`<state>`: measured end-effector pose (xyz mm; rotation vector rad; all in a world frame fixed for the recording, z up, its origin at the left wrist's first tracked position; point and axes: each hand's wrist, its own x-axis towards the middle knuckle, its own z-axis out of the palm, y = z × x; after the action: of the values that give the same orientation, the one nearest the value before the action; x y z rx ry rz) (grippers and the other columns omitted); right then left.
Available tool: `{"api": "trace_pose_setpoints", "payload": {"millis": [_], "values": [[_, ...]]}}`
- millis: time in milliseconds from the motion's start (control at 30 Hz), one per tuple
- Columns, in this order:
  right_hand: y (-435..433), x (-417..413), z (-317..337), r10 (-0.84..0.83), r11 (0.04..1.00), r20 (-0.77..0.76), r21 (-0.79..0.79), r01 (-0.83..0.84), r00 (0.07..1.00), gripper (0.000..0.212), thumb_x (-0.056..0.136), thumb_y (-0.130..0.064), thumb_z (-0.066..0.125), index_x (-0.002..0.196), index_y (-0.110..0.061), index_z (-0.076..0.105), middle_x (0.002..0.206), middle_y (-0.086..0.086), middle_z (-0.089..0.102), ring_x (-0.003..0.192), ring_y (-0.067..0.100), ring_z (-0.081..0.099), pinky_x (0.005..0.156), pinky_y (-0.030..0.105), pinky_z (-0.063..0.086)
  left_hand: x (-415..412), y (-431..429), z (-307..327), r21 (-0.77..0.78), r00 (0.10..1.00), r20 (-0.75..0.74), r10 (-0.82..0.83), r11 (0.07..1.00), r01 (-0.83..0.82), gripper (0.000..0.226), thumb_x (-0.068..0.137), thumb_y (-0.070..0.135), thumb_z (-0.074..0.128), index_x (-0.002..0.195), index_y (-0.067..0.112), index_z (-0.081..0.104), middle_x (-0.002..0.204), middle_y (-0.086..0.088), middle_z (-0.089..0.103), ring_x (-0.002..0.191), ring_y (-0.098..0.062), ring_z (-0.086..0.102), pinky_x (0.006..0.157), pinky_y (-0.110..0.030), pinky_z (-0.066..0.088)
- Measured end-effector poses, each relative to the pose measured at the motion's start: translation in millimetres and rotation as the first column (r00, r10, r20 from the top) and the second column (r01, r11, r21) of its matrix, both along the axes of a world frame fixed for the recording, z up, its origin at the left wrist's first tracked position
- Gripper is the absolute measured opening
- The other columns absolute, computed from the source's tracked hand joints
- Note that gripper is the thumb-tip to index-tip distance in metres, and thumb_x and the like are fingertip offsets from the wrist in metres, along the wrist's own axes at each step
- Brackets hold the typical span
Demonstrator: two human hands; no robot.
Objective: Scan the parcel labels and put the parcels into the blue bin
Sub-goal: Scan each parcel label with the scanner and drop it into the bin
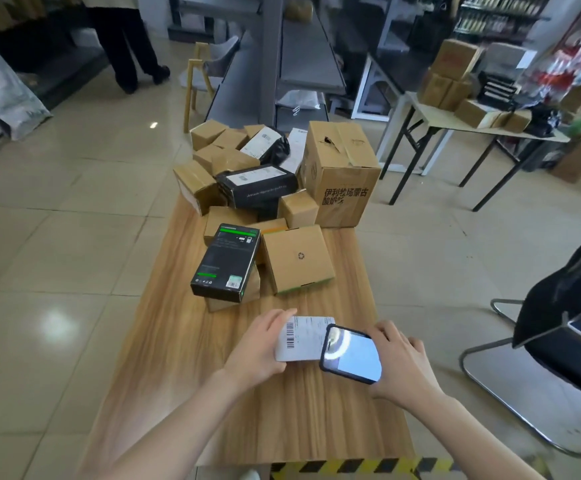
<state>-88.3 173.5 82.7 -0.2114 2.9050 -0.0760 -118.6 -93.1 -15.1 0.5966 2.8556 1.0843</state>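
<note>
Left grip [258,344] clamped on flat white barcoded parcel [303,337], right grip [403,362] clamped round phone [351,355] at its four o'clock.

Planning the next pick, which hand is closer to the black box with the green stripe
Left. The left hand, holding the labelled parcel, sits just on the near side of the black box. The right hand, holding the phone, is farther off to the right.
</note>
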Motion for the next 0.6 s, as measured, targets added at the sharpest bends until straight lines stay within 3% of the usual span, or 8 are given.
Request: {"api": "trace_pose_setpoints", "payload": {"millis": [133, 300, 400, 600], "values": [[-23.6, 24.3, -4.4, -0.01, 0.995, 0.035, -0.097, 0.014, 0.999, 0.087, 0.056, -0.042, 0.072, 0.134, -0.034, 0.035, 0.12, -0.013, 0.037, 0.105, 0.009, 0.049, 0.091, 0.028, 0.037, 43.3, -28.4, 0.5, 0.054, 0.996, -0.001, 0.086, 0.995, -0.085, 0.09, 0.067, 0.031, 0.075, 0.145, 0.027, 0.031, 0.139, 0.016, 0.032, 0.129, -0.005, 0.034, 0.107, -0.026, 0.037], [-61.4, 53.9, -9.5, 0.063, 0.981, 0.072, -0.19, -0.048, 0.995, 0.087, 0.055, -0.044, 0.074, 0.131, -0.033, 0.034, 0.114, -0.013, 0.035, 0.106, 0.008, 0.047, 0.091, 0.032, 0.041, 128.7, -71.2, -1.7, 0.161, 0.935, 0.022, 0.354, 0.922, -0.352, 0.078, 0.063, 0.041, 0.076, 0.132, 0.041, 0.04, 0.127, 0.031, 0.035, 0.12, 0.002, 0.043, 0.094, -0.01, 0.039], [-89.1, 80.5, -16.6, 0.124, 0.958, 0.093, -0.27, -0.095, 0.988, 0.087, 0.055, -0.049, 0.079, 0.127, -0.035, 0.033, 0.119, -0.014, 0.038, 0.111, 0.007, 0.043, 0.097, 0.032, 0.042, 189.6, -97.6, -1.2, 0.205, 0.831, 0.061, 0.554, 0.808, -0.553, 0.077, 0.059, 0.046, 0.079, 0.129, 0.039, 0.047, 0.123, 0.033, 0.038, 0.115, 0.007, 0.046, 0.089, -0.006, 0.036], [-169.5, 150.4, -41.7, 0.26, 0.907, 0.202, -0.387, -0.167, 0.944, 0.077, 0.048, -0.047, 0.078, 0.111, -0.034, 0.036, 0.108, -0.011, 0.038, 0.094, 0.008, 0.044, 0.088, 0.036, 0.049, 335.8, -155.0, 5.4, 0.128, 0.566, 0.138, 0.813, 0.552, -0.824, 0.08, 0.06, 0.046, 0.079, 0.132, 0.03, 0.047, 0.124, 0.016, 0.044, 0.113, -0.003, 0.05, 0.087, -0.024, 0.042]]}}
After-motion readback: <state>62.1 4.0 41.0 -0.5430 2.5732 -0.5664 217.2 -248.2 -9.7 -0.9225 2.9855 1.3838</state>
